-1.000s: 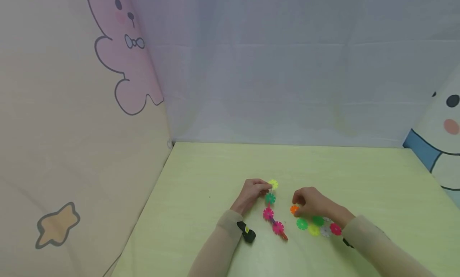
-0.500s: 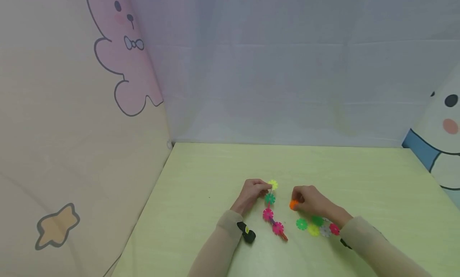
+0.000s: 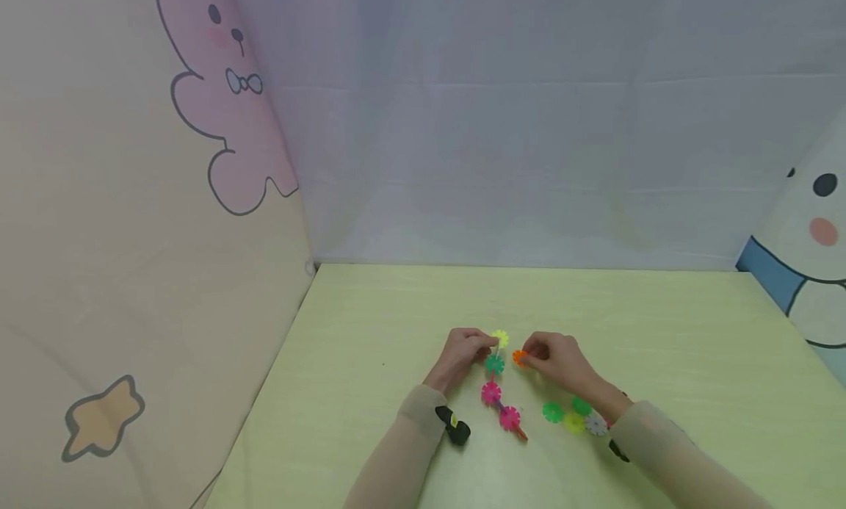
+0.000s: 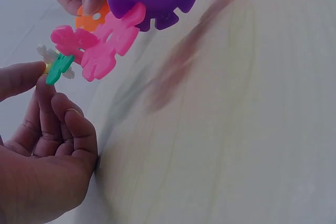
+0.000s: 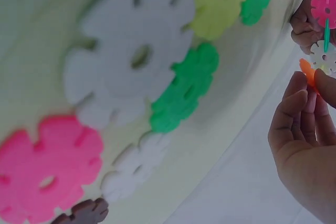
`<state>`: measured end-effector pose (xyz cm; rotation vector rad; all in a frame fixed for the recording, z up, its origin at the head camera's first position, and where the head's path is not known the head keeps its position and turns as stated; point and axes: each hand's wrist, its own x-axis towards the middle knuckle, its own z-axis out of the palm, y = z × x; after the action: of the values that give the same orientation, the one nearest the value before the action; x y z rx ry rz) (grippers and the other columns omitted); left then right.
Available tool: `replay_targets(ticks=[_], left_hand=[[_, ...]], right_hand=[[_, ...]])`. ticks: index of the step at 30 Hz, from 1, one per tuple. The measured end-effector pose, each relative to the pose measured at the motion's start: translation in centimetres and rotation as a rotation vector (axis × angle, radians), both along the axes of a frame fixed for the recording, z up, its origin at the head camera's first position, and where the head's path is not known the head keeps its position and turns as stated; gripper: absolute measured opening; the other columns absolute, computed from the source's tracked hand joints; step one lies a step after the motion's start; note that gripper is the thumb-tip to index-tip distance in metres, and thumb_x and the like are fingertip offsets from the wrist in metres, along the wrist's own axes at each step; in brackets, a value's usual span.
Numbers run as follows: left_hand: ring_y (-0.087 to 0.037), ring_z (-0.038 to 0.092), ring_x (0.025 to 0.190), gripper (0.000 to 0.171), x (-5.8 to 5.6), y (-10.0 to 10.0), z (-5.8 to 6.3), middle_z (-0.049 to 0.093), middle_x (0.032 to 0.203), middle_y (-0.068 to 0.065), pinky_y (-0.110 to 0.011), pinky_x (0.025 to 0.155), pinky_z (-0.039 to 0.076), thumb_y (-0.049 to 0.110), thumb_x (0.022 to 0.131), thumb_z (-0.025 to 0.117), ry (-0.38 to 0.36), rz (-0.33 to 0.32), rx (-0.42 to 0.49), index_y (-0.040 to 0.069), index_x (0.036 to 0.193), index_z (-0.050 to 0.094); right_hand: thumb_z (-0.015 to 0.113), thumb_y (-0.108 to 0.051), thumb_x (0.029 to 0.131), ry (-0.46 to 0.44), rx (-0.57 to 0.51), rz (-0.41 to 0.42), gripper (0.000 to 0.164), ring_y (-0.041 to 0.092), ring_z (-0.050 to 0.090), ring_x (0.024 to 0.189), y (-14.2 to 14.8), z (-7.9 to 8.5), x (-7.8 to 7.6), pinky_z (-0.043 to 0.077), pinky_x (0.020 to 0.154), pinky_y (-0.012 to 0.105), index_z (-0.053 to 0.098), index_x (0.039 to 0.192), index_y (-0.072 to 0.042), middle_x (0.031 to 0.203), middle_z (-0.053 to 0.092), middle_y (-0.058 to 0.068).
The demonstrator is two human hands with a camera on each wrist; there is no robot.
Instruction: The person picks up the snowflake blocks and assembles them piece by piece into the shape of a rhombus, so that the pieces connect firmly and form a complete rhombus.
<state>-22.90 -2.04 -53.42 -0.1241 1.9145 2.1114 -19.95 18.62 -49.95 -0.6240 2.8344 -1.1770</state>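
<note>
A chain of snowflake discs [image 3: 492,391] lies on the pale green table [image 3: 370,347], running from a yellow disc [image 3: 500,338] through green and pink ones to an orange tip. My left hand [image 3: 489,345] pinches its far end near the yellow disc; the left wrist view shows my fingertips [image 4: 39,72] on a green and white piece [image 4: 58,66]. My right hand [image 3: 526,357] pinches an orange disc [image 3: 520,358] just right of the chain's far end, a little apart from it. The right wrist view shows that orange disc [image 5: 308,72] between my fingers.
Several loose discs lie beside my right wrist: green [image 3: 552,412], yellow [image 3: 573,422], white [image 3: 596,424]. In the right wrist view they appear large, with a pink one [image 5: 47,171]. Fabric walls with cartoon figures enclose the table at the left, back and right.
My right hand lifted the orange disc from beside the loose pile and carried it left and away, up to the chain's far end. The left hand stayed put.
</note>
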Motion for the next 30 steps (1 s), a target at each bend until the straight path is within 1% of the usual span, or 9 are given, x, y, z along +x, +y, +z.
replay_targets(ticks=[3,8,17,24,30], left_hand=[[-0.015,0.052,0.059,0.017,0.0,0.1,0.1,0.057,0.064,-0.004,-0.027,0.061,0.045,0.013,0.079,0.075,0.004,0.008,-0.005,0.003,0.069,0.067],[-0.015,0.054,0.060,0.017,0.1,0.1,0.4,0.059,0.064,-0.004,-0.029,0.062,0.047,0.014,0.079,0.076,0.014,0.015,-0.021,0.003,0.070,0.067],[-0.014,0.056,0.059,0.017,-0.1,0.1,0.4,0.061,0.064,-0.004,-0.027,0.061,0.049,0.016,0.079,0.076,0.053,0.008,-0.050,0.001,0.073,0.070],[-0.014,0.057,0.057,0.016,-0.1,0.1,0.3,0.062,0.064,-0.005,-0.028,0.060,0.050,0.015,0.078,0.077,0.058,0.008,-0.057,0.001,0.074,0.071],[-0.014,0.059,0.061,0.015,-0.1,0.1,0.3,0.064,0.068,-0.006,-0.029,0.062,0.052,0.015,0.079,0.075,0.043,0.005,-0.053,0.001,0.077,0.071]], right_hand=[[0.076,-0.012,0.082,0.013,-0.020,-0.037,0.009,0.008,0.058,0.064,-0.6,0.2,0.0,0.050,0.062,0.029,0.067,0.082,-0.013,0.072,0.062,-0.009],[0.075,-0.011,0.083,0.023,-0.043,-0.075,0.010,0.009,0.057,0.063,-1.3,0.3,0.0,0.049,0.060,0.028,0.066,0.082,-0.012,0.072,0.062,-0.007],[0.075,-0.010,0.083,0.052,-0.084,-0.103,0.011,0.009,0.060,0.063,-1.7,0.2,0.0,0.049,0.057,0.027,0.064,0.081,-0.010,0.072,0.064,-0.005],[0.076,-0.009,0.081,0.110,-0.081,-0.141,0.013,0.008,0.059,0.062,-2.2,-0.1,0.3,0.049,0.058,0.028,0.063,0.078,-0.011,0.071,0.063,-0.006],[0.076,-0.007,0.080,0.162,-0.054,-0.175,0.014,0.009,0.059,0.061,-2.8,0.0,0.5,0.050,0.057,0.028,0.063,0.076,-0.010,0.067,0.063,-0.006]])
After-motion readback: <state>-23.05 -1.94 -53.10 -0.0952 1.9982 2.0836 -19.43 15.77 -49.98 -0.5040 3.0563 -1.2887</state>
